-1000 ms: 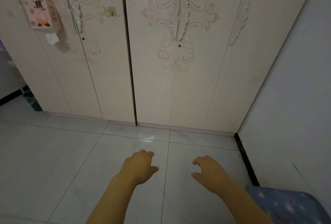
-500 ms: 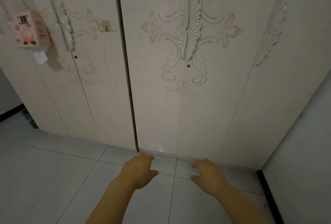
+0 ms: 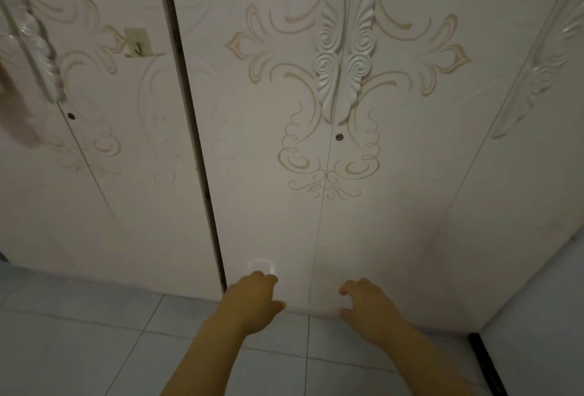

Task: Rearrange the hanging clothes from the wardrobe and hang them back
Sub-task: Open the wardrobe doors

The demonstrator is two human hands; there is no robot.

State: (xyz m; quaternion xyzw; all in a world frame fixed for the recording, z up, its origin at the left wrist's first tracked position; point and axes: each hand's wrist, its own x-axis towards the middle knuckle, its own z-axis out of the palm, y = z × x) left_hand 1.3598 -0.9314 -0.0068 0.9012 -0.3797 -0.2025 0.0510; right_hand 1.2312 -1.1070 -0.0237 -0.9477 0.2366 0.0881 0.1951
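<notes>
Closer than a second ago, the doors fill my view as I hold both hands forward: left hand [image 3: 252,304] and right hand [image 3: 371,310], fingers loosely curled and holding nothing, either side of the door seam, likely poised to rise to the carved handles [image 3: 328,73]. The wardrobe [image 3: 268,174] stands shut, cream with gilt scrollwork, and the hanging clothes are out of sight behind it. A small hook [image 3: 136,43] sits far left.

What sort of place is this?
Probably a home bedroom or dressing corner: a white wardrobe with closed doors, carved scroll handles, a stick-on hook on one door, and a pale tiled floor.
</notes>
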